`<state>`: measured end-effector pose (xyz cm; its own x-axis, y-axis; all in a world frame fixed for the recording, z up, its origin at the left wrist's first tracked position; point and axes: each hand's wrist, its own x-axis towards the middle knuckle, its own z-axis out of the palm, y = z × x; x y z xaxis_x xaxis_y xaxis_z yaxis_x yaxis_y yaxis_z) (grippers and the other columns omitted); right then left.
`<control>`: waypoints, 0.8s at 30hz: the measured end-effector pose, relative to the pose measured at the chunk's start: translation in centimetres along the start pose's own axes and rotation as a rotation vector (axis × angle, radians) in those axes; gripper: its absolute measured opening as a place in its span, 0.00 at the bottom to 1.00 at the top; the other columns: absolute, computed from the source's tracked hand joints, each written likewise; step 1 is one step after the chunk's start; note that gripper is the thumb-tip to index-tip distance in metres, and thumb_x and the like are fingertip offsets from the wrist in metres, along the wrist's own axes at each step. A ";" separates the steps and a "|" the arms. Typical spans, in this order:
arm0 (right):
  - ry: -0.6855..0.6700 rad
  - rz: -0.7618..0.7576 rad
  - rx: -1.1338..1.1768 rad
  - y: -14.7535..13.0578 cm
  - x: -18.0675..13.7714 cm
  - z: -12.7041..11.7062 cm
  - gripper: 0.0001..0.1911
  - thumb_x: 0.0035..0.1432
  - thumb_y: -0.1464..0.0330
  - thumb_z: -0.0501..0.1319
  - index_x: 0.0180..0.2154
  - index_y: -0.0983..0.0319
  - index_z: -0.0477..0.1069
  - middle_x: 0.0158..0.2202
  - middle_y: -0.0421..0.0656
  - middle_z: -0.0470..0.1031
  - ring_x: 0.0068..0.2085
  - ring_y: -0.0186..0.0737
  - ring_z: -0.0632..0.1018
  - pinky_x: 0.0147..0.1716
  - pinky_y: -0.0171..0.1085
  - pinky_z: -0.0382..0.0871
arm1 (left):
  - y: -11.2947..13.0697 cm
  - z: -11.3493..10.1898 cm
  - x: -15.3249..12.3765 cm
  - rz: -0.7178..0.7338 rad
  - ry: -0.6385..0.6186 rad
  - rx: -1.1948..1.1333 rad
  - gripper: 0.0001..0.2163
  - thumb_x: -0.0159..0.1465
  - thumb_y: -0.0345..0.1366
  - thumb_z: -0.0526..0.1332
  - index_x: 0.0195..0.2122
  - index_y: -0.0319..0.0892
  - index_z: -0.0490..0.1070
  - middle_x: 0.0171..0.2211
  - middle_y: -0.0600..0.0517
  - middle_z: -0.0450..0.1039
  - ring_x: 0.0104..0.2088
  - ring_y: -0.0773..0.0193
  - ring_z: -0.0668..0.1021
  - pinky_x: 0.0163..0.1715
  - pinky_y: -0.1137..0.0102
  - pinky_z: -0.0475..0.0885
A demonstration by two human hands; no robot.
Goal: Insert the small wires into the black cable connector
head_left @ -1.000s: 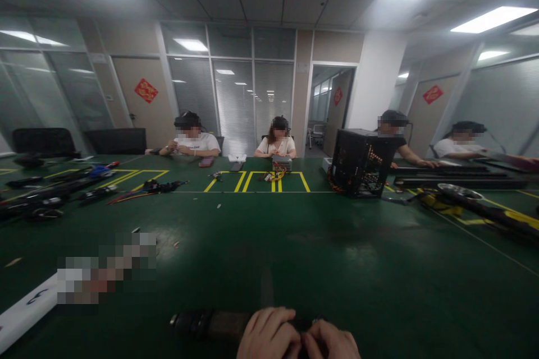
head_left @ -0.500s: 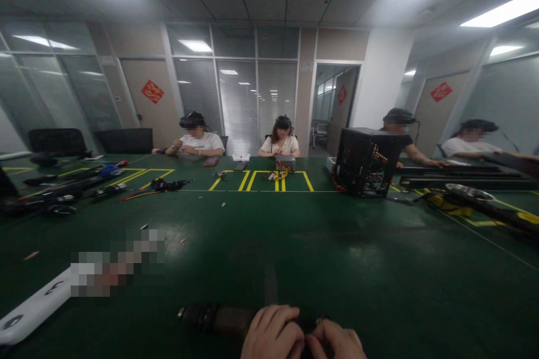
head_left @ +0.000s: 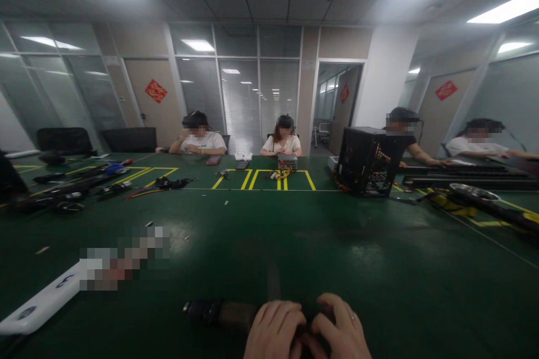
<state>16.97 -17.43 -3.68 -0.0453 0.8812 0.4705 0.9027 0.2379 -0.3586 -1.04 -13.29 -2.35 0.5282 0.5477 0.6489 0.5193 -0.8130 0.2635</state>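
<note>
At the bottom edge, my left hand (head_left: pixel 273 331) and my right hand (head_left: pixel 340 330) are both closed around a dark cylindrical object (head_left: pixel 219 312) that lies on the green table (head_left: pixel 337 258). Its black end sticks out to the left of my left hand. My fingertips meet over the object's right part, which they hide. A ring shows on my right hand.
A white strip (head_left: pixel 40 305) lies at the near left. Dark tools and cables (head_left: pixel 63 193) crowd the far left. A black computer case (head_left: pixel 367 161) stands at the far right, with long black bars (head_left: pixel 463 180) beyond. Several people sit along the far side.
The camera has tilted and shifted slightly, so the hands appear higher in the frame. My right hand has lifted over the object and shows more of its back.
</note>
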 end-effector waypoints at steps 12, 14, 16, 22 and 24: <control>-0.323 -0.140 -0.094 -2.0 2.9 -1.1 0.22 0.51 0.83 0.61 0.48 0.64 0.70 0.44 0.46 0.76 0.42 0.46 0.77 0.43 0.41 0.70 | 0.1 -0.2 -0.6 0.026 0.018 0.085 0.17 0.51 0.25 0.54 0.41 0.45 0.66 0.48 0.52 0.72 0.47 0.57 0.75 0.47 0.61 0.73; -0.326 -0.197 -0.184 -1.7 2.9 -1.0 0.26 0.51 0.83 0.61 0.52 0.63 0.69 0.45 0.47 0.76 0.42 0.48 0.78 0.42 0.42 0.70 | -0.1 -0.3 -1.0 0.071 0.011 0.198 0.19 0.52 0.26 0.55 0.46 0.44 0.67 0.55 0.51 0.68 0.54 0.55 0.71 0.51 0.60 0.72; -0.330 -0.215 -0.263 -1.0 2.7 -1.3 0.26 0.52 0.82 0.61 0.53 0.63 0.69 0.44 0.47 0.77 0.40 0.49 0.79 0.39 0.42 0.72 | -0.4 -0.3 -1.5 0.093 0.001 0.324 0.23 0.55 0.28 0.57 0.53 0.43 0.65 0.60 0.49 0.62 0.58 0.53 0.67 0.53 0.57 0.69; -0.164 -0.116 -0.352 7.9 -0.5 -4.4 0.19 0.58 0.75 0.57 0.51 0.59 0.71 0.47 0.49 0.76 0.44 0.50 0.79 0.40 0.42 0.74 | -2.7 -1.3 -3.6 0.111 -0.070 0.465 0.28 0.62 0.43 0.59 0.62 0.42 0.59 0.62 0.48 0.59 0.58 0.53 0.67 0.52 0.62 0.70; -0.073 -0.033 -0.378 13.2 -2.6 -6.1 0.18 0.59 0.70 0.57 0.52 0.58 0.71 0.48 0.51 0.76 0.45 0.51 0.79 0.43 0.44 0.73 | -3.4 -1.6 -4.4 0.063 -0.082 0.436 0.27 0.62 0.44 0.61 0.61 0.47 0.60 0.61 0.51 0.61 0.57 0.55 0.69 0.51 0.62 0.71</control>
<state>31.57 -19.09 -4.73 -0.0953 0.9054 0.4138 0.9936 0.1115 -0.0151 -6.16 -13.27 -4.99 0.6103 0.5275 0.5910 0.7096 -0.6956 -0.1120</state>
